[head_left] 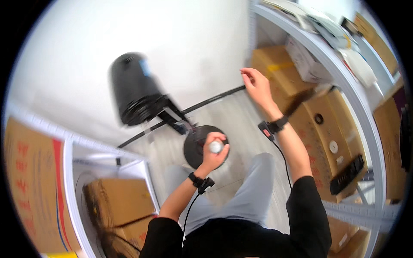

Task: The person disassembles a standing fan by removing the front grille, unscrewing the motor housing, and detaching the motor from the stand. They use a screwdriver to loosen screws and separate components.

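Note:
My left hand point(211, 157) is closed round a silvery, round-ended object point(215, 146). Only its pale top shows; the fingers hide the rest, and its kind is unclear. Behind and below that hand lies a round black base point(194, 148). Up and to the left of it leans a large black cylinder point(137, 88) on a jointed black arm, blurred, in front of the white wall. My right hand point(258, 88) is raised at the right, fingers loosely bent and thumb apart, with nothing seen in it. It is nearest to a cardboard box on the right shelf.
A grey metal shelf point(373, 124) on the right holds cardboard boxes point(282, 69) and flat packages point(320, 28). At the left another shelf point(71, 185) holds more cartons point(124, 200). A dark strip point(215, 99) runs along the wall's foot. Thin cables hang from both wristbands.

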`<state>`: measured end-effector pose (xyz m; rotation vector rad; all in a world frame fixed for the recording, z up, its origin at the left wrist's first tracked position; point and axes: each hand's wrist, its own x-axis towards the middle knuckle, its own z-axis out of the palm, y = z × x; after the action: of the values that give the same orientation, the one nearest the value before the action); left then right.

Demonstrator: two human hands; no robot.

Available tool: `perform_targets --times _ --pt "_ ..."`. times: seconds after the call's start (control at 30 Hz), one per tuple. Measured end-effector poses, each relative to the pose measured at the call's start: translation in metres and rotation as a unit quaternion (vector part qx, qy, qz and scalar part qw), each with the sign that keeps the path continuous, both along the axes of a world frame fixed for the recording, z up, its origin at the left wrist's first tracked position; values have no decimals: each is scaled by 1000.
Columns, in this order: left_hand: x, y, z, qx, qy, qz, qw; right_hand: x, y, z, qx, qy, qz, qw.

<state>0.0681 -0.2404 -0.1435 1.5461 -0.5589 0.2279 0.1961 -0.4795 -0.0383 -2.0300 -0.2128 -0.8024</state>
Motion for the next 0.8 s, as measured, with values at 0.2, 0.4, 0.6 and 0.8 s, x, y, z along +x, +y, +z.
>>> perform_targets --times 0.2,0.4,0.6,0.8 --pt "-36 54 35 13 -187 130 974 -69 107 75 57 -59 177 981" --pt "-24 135 116 -130 -126 321 930 -88 175 119 -7 -122 191 974" --pt "50 184 238 25 -160 340 926 -80 197 135 -107 -170 165 965" --pt "80 155 290 261 -121 281 916 -73 203 144 -136 -178 144 964"
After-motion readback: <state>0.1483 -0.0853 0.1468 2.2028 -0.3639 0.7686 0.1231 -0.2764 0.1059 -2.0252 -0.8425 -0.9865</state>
